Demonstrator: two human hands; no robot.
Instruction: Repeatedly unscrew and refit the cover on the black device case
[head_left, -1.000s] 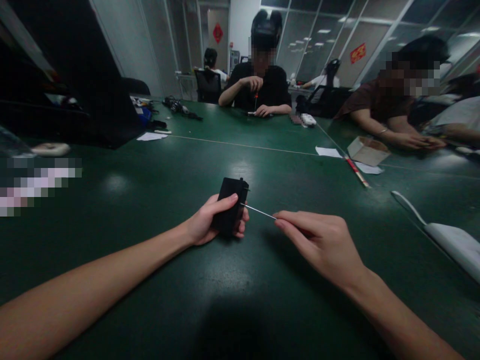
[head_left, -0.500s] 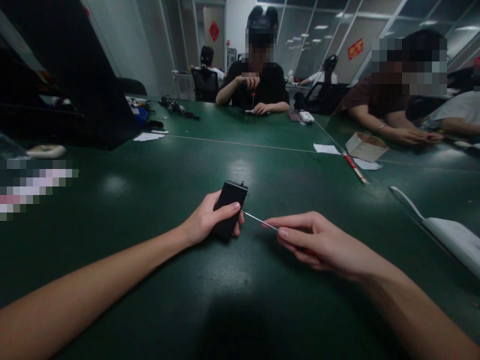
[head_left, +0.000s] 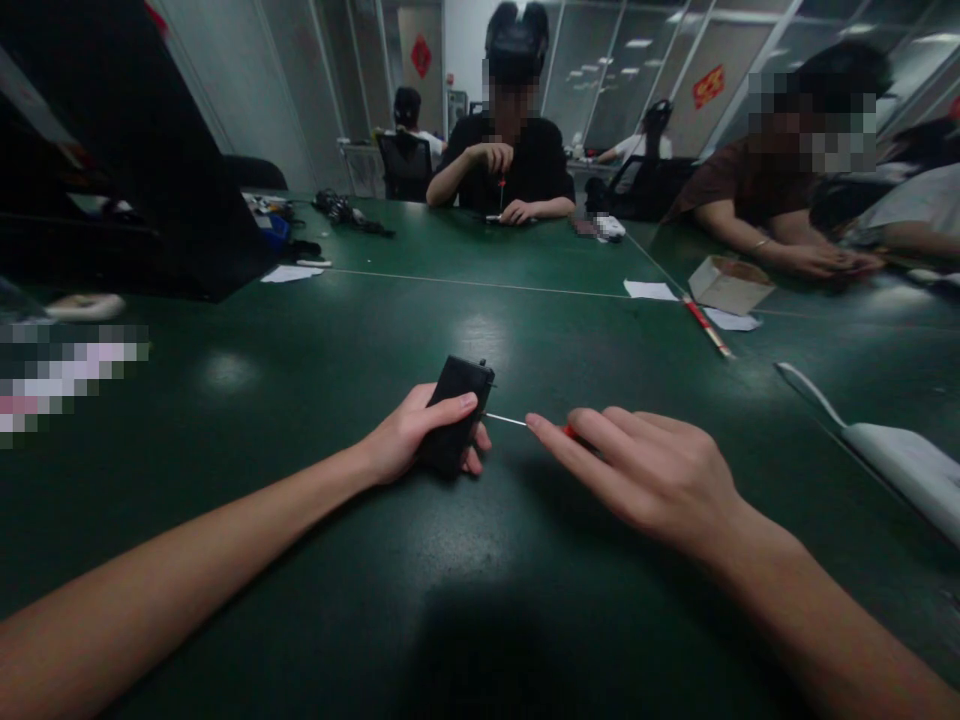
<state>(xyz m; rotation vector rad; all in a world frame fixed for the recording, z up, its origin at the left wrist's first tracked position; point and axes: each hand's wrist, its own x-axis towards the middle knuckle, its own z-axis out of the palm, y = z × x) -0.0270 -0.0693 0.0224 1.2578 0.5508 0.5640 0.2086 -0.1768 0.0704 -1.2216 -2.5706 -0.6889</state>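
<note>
A flat black rectangular case point(head_left: 459, 385) with a small knob at its top edge is held tilted above the green table point(head_left: 315, 600). My left hand point(head_left: 412, 430) is closed around it, thumb across the face and fingertips showing past the right side. From the right, the thin metal shaft of a screwdriver point(head_left: 506, 419) reaches the case's right edge; whether its tip sits in a screw is too small to tell. My right hand point(head_left: 652, 465) is closed on the screwdriver, index finger stretched along the shaft. Only a bit of its red handle shows; the fingers hide the rest.
An open cardboard box point(head_left: 729, 287), paper pieces point(head_left: 649, 290) and a red stick point(head_left: 706, 328) lie at the right. A white power strip point(head_left: 904, 465) with its cord is nearer. Black cables point(head_left: 346, 211) lie at the back. A person point(head_left: 501, 165) sits opposite with another screwdriver.
My right hand has rolled over so that its back faces up, with the index finger now along the shaft. The screwdriver lies flatter. My left hand and the case have hardly moved.
</note>
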